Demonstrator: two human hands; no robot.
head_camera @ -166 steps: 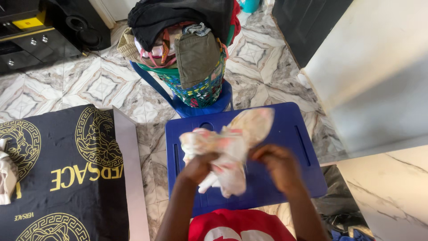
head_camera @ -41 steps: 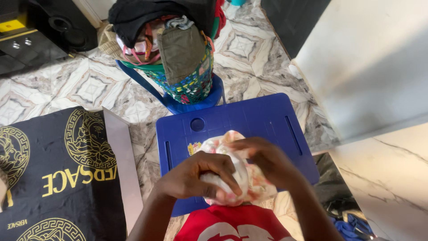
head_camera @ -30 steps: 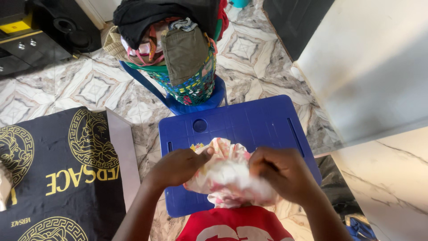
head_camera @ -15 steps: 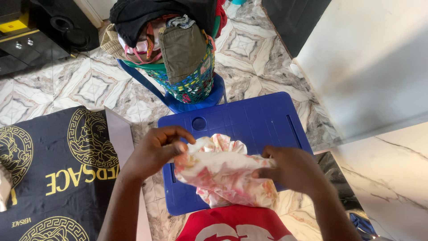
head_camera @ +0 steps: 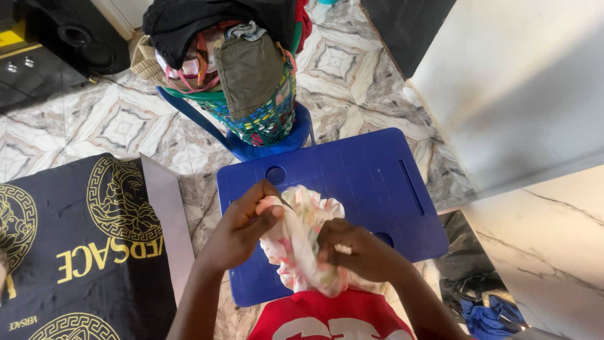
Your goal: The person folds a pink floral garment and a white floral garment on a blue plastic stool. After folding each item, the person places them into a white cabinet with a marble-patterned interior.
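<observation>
Glossy marble-patterned floor tiles in cream and grey cover the upper half of the frame. A plain white wall fills the upper right, with a white marble-look slab below it at lower right. A dark door panel stands at top centre-right. In the upper left corner sits a black speaker cabinet. Daylight falls brightly across the tiles and the wall.

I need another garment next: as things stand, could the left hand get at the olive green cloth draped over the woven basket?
Probably not yet. The left hand and right hand both grip the pale floral cloth. The olive green cloth hangs uncovered on the woven basket, beyond the blue plastic table.
</observation>
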